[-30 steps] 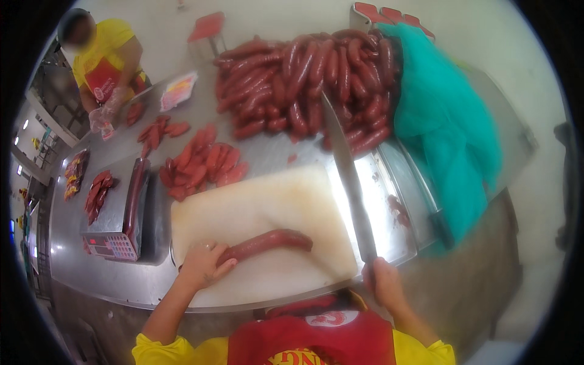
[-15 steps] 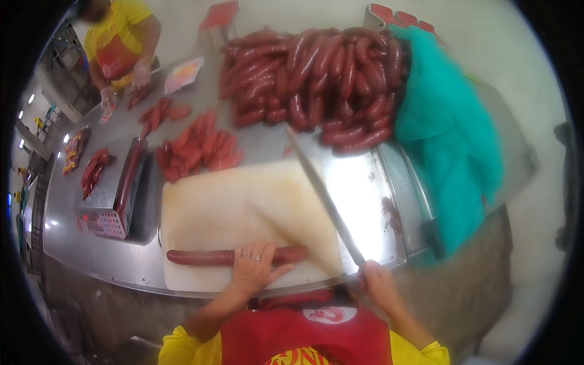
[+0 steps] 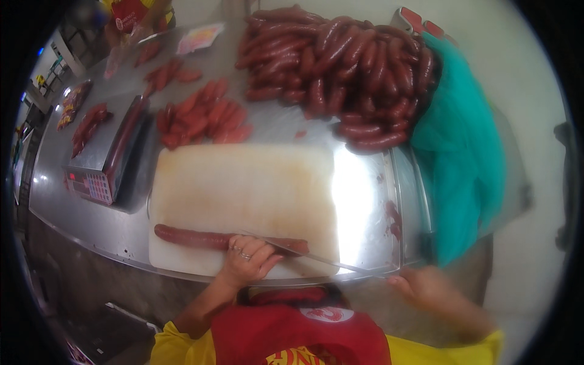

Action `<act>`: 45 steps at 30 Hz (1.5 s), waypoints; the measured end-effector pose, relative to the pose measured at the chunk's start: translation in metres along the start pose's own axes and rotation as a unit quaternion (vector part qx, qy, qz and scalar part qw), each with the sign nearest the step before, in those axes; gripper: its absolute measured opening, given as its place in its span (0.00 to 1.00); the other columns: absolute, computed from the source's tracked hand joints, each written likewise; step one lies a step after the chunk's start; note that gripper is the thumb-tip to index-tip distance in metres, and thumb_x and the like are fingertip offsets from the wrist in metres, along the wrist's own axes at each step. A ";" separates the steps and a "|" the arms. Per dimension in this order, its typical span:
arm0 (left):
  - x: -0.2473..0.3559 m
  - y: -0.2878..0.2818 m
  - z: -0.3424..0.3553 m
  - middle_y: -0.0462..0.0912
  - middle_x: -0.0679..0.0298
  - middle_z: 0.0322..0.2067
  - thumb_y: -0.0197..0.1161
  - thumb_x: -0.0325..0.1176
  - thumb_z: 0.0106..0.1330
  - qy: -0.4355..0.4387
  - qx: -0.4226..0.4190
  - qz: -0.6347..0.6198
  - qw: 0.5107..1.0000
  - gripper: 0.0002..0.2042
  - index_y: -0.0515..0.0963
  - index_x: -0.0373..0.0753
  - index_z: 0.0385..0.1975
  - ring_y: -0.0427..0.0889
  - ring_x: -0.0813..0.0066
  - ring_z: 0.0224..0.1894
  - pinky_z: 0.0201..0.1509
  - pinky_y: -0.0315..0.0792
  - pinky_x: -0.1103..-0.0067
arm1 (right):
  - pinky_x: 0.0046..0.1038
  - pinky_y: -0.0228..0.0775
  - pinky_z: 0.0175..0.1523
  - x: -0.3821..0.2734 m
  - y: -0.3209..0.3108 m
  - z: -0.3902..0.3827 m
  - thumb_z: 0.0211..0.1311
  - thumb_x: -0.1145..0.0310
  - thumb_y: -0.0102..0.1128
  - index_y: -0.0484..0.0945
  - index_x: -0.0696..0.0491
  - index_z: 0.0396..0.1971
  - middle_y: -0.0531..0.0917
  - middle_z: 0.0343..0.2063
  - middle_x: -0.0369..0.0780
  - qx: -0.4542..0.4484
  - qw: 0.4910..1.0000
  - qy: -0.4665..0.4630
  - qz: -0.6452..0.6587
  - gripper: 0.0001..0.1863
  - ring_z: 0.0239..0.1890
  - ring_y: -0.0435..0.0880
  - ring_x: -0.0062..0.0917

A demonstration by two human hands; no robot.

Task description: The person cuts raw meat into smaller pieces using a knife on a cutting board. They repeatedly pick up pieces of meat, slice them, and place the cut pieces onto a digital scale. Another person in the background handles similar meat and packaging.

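A long dark red sausage lies crosswise near the front edge of the white cutting board. My left hand is closed over its middle and pins it to the board. In my right hand, off the board's right side, is the handle of a long knife. The blade slants leftward over the sausage's right part, its tip close to my left fingers. Whether the edge has cut into the sausage I cannot tell.
Whole sausages are heaped behind the board, with a green cloth at their right. Cut pieces lie behind the board's left part. Left stands a scale carrying sausage. A co-worker stands at the far left.
The knife has swung down from pointing away over the board to lying across the sausage. My right hand has moved right. My left hand stays on the sausage.
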State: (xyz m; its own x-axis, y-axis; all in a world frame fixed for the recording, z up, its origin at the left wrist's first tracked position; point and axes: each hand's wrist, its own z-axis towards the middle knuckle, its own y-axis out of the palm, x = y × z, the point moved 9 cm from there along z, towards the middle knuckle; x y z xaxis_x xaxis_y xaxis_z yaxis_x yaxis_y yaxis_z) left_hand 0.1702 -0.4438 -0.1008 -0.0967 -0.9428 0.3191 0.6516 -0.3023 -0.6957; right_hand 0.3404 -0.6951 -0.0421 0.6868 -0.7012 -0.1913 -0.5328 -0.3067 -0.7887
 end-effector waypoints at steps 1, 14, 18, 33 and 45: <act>-0.001 -0.001 0.001 0.75 0.69 0.31 0.73 0.38 0.48 -0.007 0.002 -0.004 1.000 0.13 0.76 0.46 0.29 0.73 0.70 0.34 0.42 0.62 0.72 | 0.44 0.73 0.31 -0.005 0.002 0.007 0.68 0.39 0.39 0.78 0.58 0.23 0.78 0.15 0.51 -0.008 1.000 -0.012 0.006 0.35 0.22 0.81 0.48; -0.004 -0.003 0.001 0.75 0.68 0.32 0.77 0.37 0.44 -0.013 0.002 -0.026 1.000 0.15 0.77 0.46 0.29 0.73 0.68 0.36 0.42 0.65 0.71 | 0.46 0.73 0.32 -0.052 0.041 0.057 0.70 0.42 0.39 0.79 0.57 0.33 0.79 0.18 0.52 -0.004 0.996 -0.057 0.073 0.31 0.25 0.81 0.50; -0.007 -0.001 -0.002 0.75 0.69 0.32 0.76 0.36 0.44 -0.016 -0.019 -0.030 0.999 0.14 0.78 0.46 0.29 0.73 0.68 0.36 0.42 0.65 0.72 | 0.46 0.73 0.31 -0.025 0.033 -0.001 0.69 0.42 0.41 0.79 0.56 0.30 0.79 0.17 0.51 -0.017 0.995 0.010 0.099 0.31 0.23 0.81 0.50; -0.024 -0.027 -0.015 0.77 0.70 0.33 0.71 0.32 0.49 -0.051 -0.021 -0.016 0.998 0.09 0.78 0.46 0.29 0.75 0.71 0.39 0.44 0.63 0.72 | 0.47 0.73 0.32 -0.059 0.052 0.042 0.68 0.39 0.39 0.78 0.60 0.26 0.78 0.16 0.54 -0.045 0.996 0.016 0.069 0.36 0.24 0.80 0.53; -0.025 -0.031 -0.018 0.76 0.70 0.34 0.73 0.29 0.45 -0.057 -0.019 -0.036 0.998 0.11 0.79 0.45 0.29 0.74 0.69 0.39 0.43 0.63 0.72 | 0.47 0.73 0.35 -0.143 0.065 0.118 0.69 0.42 0.40 0.79 0.60 0.30 0.79 0.19 0.55 0.072 0.977 -0.132 0.150 0.33 0.27 0.80 0.53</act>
State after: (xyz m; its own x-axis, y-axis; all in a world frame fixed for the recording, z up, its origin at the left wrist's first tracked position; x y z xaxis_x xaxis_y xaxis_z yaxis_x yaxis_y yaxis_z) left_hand 0.1388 -0.4134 -0.0995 -0.0542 -0.8972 0.4382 0.6175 -0.3750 -0.6914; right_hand 0.2659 -0.5394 -0.1352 0.6232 -0.5501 -0.5560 -0.6682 -0.0052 -0.7439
